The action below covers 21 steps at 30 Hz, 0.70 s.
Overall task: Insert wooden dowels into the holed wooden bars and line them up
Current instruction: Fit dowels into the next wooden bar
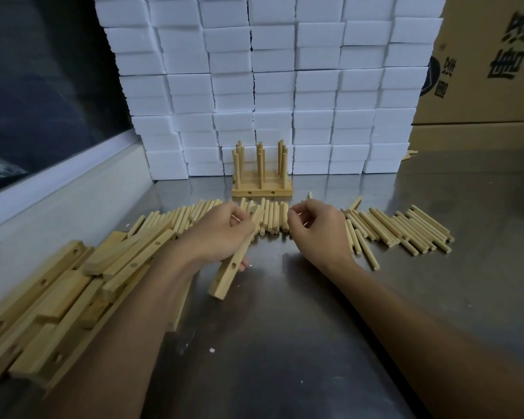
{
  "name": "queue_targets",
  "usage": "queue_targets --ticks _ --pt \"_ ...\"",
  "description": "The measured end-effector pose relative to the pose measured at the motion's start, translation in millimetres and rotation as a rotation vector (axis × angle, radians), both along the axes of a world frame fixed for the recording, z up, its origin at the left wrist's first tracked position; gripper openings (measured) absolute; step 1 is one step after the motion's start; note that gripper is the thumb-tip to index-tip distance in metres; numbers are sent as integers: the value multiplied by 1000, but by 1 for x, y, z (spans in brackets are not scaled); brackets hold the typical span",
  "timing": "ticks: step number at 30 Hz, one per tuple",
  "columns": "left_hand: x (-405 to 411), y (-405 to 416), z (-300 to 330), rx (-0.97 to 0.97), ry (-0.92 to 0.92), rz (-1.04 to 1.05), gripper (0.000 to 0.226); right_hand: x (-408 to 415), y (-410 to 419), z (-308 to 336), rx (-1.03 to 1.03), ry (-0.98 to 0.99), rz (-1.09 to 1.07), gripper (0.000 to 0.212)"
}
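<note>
Gripping tight, the left hand [224, 234] is seen with fingers curled round a holed wooden bar [229, 273], held tilted above the steel tabletop [285, 328]. Over the row of loose dowels [270, 217] the right hand [313, 229] is held with fingers bent; what they pinch cannot be told. Finished bars with upright dowels [262, 176] are lined up behind, before stacked white foam blocks [285, 86], and spare bars [58, 297] are piled at left.

Two hands [224, 234] [315, 231]; one holed bar [230, 267] held. Several finished bars [262, 184] stand together; their number is unclear. Loose dowels [406, 229] and spare bars [58, 297] lie too heaped to count.
</note>
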<state>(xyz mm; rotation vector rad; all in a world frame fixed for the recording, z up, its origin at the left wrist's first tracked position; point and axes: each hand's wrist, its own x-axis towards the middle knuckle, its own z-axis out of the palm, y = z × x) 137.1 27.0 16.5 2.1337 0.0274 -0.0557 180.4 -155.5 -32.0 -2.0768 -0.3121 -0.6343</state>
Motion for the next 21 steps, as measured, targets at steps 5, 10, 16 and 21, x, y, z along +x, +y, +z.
queue_targets --ticks 5,10,16,21 --pt "1 -23 -22 -534 -51 200 10 0 0 0 4 6 -10 10" --pt "6 -30 -39 -819 -28 358 16 1 0 -1 9 16 -7 11" --pt "5 -14 -35 -1085 134 247 19 1 0 -1 10 32 -12 11" --pt "4 -20 -35 -1040 56 227 14 0 2 0 -32 1 -75 11"
